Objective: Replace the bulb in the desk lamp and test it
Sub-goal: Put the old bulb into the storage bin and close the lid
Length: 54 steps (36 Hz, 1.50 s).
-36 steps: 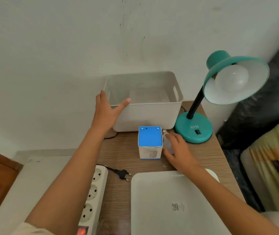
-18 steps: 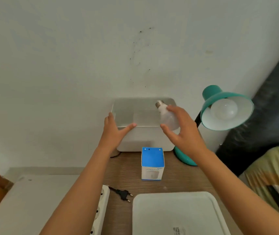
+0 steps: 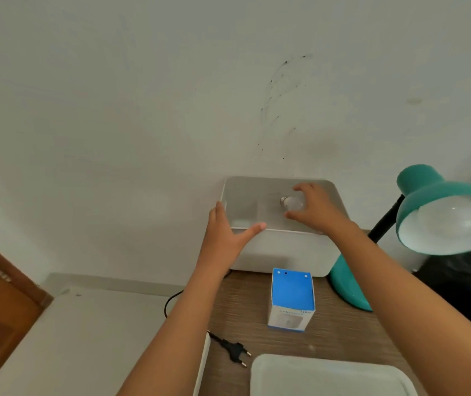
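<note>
Head view, bulb (image 3: 294, 202) in right hand (image 3: 318, 211)

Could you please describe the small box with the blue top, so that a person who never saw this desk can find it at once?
Find the wooden desk against the white wall, with the big white bin at its back. The small box stands upright just in front of that bin, left of the teal lamp base. It is the only thing with a bright blue top and white printed sides.
</note>
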Each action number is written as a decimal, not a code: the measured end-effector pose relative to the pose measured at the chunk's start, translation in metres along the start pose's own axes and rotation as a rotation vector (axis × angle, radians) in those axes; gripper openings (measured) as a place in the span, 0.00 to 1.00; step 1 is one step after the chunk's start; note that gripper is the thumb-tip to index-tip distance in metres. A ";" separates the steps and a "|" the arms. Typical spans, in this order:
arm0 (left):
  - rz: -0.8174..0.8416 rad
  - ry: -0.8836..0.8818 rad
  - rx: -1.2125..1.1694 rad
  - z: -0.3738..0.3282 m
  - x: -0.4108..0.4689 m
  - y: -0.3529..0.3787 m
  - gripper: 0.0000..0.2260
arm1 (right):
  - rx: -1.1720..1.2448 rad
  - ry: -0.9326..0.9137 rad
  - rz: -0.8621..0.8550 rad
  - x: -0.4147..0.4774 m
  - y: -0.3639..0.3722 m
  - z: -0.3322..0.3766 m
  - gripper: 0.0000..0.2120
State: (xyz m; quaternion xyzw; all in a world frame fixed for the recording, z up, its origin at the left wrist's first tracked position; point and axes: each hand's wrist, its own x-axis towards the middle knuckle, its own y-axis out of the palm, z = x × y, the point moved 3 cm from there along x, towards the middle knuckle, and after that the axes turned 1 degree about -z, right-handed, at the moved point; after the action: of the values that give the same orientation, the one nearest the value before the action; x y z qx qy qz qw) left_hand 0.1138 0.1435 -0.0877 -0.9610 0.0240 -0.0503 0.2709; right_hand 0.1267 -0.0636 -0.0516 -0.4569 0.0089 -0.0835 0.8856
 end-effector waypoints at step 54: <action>0.206 -0.142 0.229 0.084 -0.298 0.032 0.41 | -0.014 0.485 -0.065 -0.373 0.045 -0.112 0.33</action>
State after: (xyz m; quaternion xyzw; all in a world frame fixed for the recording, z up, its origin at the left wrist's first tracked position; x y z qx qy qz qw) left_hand -0.1735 0.1815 -0.2004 -0.9174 0.0972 0.0432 0.3835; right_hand -0.2455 -0.0700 -0.1756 -0.4296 0.2069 -0.2192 0.8512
